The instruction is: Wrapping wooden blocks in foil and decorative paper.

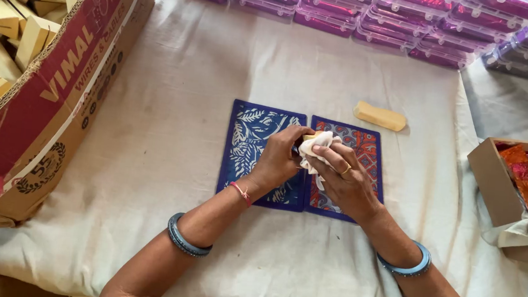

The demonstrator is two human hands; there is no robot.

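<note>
Both forearms are bare, with no sleeves showing anywhere in view. The left hand (278, 162) has a thin red thread tied around the wrist (241, 192), knotted loosely so that a short end sticks out. Higher up the left forearm sits a thick grey-blue bangle (185, 240) with a glossy, slightly ridged surface. The right hand (343, 184) wears a gold-coloured ring (346, 170) on one of its fingers. The right forearm carries a matching bangle (408, 267), lighter blue, smooth and rounded. The nails look short and unpainted.
</note>
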